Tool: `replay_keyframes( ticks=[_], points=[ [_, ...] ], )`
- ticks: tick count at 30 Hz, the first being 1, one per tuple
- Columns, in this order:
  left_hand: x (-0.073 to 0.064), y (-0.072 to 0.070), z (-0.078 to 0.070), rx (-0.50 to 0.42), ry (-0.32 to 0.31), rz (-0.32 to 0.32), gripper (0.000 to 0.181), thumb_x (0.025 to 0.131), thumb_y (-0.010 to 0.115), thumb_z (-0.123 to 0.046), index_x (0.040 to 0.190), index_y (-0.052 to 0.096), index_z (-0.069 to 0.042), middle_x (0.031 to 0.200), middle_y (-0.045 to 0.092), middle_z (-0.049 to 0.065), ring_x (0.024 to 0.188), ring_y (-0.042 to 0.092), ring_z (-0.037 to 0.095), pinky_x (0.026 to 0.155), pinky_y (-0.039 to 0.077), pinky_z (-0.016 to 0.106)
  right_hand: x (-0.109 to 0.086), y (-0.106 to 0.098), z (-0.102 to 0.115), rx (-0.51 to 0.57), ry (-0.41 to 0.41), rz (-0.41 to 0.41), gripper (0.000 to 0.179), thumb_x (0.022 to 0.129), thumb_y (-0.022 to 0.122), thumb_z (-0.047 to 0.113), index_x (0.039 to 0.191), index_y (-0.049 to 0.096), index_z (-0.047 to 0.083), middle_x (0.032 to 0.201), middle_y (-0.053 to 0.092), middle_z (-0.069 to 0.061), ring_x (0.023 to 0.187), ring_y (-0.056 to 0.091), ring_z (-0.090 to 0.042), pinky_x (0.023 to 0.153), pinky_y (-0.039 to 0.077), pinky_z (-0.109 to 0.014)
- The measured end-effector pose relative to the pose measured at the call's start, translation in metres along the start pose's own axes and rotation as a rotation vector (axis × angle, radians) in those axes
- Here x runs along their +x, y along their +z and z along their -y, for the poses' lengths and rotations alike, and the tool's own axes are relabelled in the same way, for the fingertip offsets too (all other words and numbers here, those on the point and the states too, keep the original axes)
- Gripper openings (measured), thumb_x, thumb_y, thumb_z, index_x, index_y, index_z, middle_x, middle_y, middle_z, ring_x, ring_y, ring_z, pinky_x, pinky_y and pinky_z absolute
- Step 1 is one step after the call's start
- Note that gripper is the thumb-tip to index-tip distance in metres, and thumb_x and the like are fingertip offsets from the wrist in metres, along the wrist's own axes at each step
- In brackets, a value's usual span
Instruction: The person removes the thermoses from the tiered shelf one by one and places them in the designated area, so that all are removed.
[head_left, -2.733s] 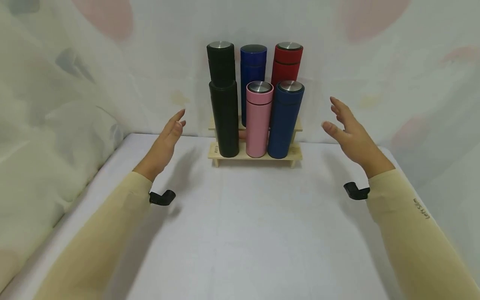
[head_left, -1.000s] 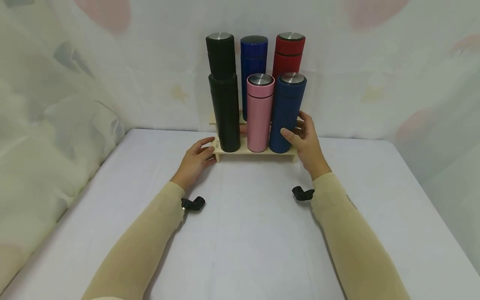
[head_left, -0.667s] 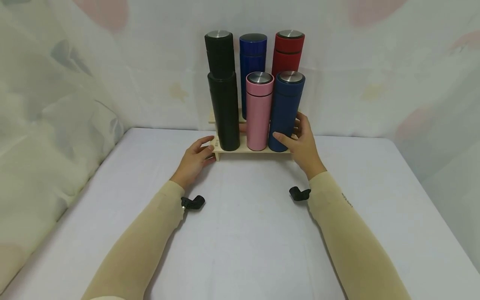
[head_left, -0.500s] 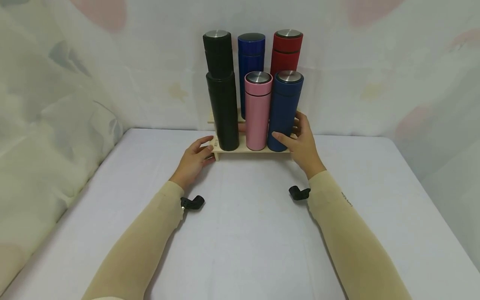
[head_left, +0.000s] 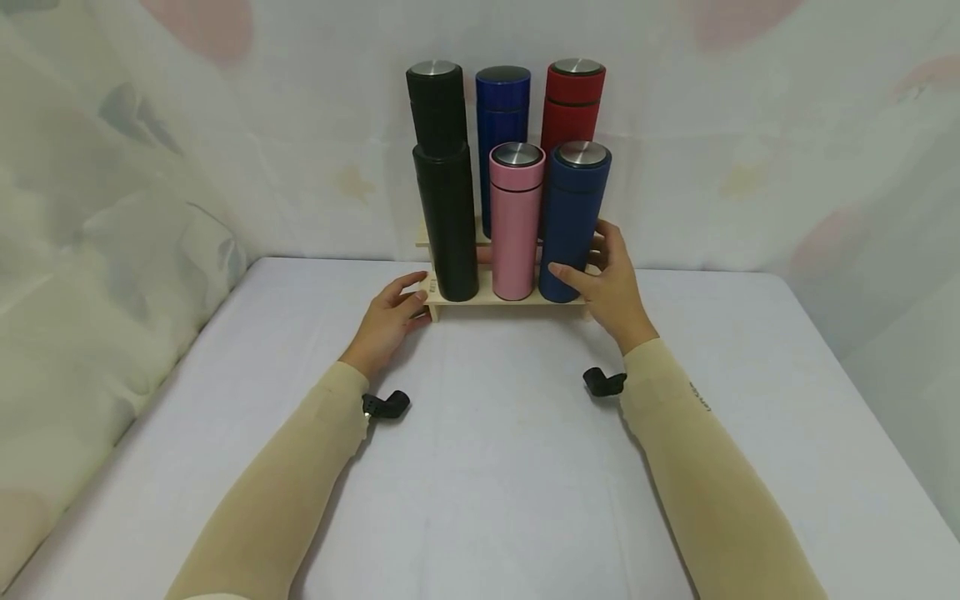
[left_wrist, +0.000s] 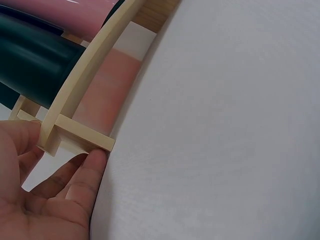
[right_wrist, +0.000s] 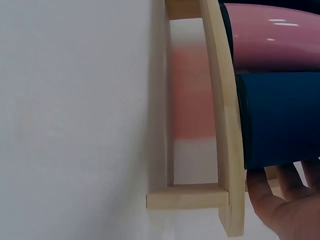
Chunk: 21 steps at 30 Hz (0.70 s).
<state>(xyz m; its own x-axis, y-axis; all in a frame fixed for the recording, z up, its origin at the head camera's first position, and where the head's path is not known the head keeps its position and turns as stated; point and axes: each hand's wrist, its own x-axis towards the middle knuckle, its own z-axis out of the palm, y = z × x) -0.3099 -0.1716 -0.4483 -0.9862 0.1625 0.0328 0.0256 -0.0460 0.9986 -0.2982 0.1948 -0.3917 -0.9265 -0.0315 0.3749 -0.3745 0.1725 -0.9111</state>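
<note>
In the head view, my right hand [head_left: 615,290] grips the lower part of a matte blue vacuum flask [head_left: 573,208], thumb across its front and fingers behind. The flask stands at the right of the front step of a light wooden two-step rack [head_left: 485,285]. My left hand [head_left: 385,327] pinches the rack's left end; the left wrist view shows the thumb at the step's corner and a fingertip against the leg bar [left_wrist: 85,134]. A pink flask [head_left: 517,233] stands close beside the blue one, and a black flask [head_left: 447,225] at the left of that step.
Behind, on the upper step, stand another black flask [head_left: 437,108], a glossy blue flask [head_left: 502,125] and a red flask [head_left: 573,117]. White cloth [head_left: 480,458] covers the table. A patterned curtain [head_left: 712,150] hangs right behind the rack; more fabric [head_left: 112,250] hangs at the left.
Both hands, raised and apart at first, have come in to the rack and the blue flask. Since half a second ago the blue flask has shifted slightly right with my right hand.
</note>
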Motion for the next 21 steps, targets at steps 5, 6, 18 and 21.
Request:
replay_keyframes(
  ticks=[5, 6, 18, 21],
  points=[
    [0.000, 0.001, -0.001, 0.005, -0.010, 0.000, 0.050, 0.116, 0.058, -0.014, 0.164, 0.047, -0.007, 0.154, 0.050, 0.025, 0.138, 0.056, 0.036, 0.113, 0.052, 0.045, 0.001, -0.007, 0.005, -0.008, -0.018, -0.028, 0.085, 0.095, 0.090, 0.023, 0.163, 0.040, 0.017, 0.148, 0.055, -0.012, 0.133, 0.056, -0.029, 0.114, 0.046, -0.049],
    [-0.001, 0.001, -0.001, 0.005, -0.012, 0.000, 0.050, 0.116, 0.058, -0.014, 0.164, 0.047, -0.007, 0.154, 0.050, 0.025, 0.139, 0.056, 0.036, 0.113, 0.052, 0.045, 0.001, -0.008, 0.006, -0.006, -0.018, -0.035, 0.085, 0.095, 0.090, 0.022, 0.163, 0.039, 0.017, 0.148, 0.055, -0.012, 0.133, 0.055, -0.029, 0.114, 0.045, -0.049],
    [-0.002, 0.001, -0.005, 0.018, -0.005, 0.002, 0.050, 0.116, 0.059, -0.015, 0.164, 0.047, -0.008, 0.156, 0.050, 0.022, 0.138, 0.057, 0.037, 0.112, 0.053, 0.045, 0.003, -0.036, 0.017, -0.038, -0.009, -0.131, 0.088, 0.094, 0.090, 0.024, 0.165, 0.037, 0.020, 0.150, 0.053, -0.010, 0.133, 0.056, -0.028, 0.111, 0.049, -0.047],
    [-0.002, 0.001, -0.005, 0.022, -0.004, 0.004, 0.050, 0.116, 0.059, -0.015, 0.164, 0.047, -0.008, 0.156, 0.050, 0.022, 0.138, 0.056, 0.037, 0.112, 0.053, 0.045, 0.002, -0.044, 0.017, -0.035, -0.008, -0.154, 0.088, 0.094, 0.090, 0.024, 0.164, 0.038, 0.022, 0.148, 0.054, -0.010, 0.132, 0.057, -0.028, 0.109, 0.050, -0.046]
  ],
)
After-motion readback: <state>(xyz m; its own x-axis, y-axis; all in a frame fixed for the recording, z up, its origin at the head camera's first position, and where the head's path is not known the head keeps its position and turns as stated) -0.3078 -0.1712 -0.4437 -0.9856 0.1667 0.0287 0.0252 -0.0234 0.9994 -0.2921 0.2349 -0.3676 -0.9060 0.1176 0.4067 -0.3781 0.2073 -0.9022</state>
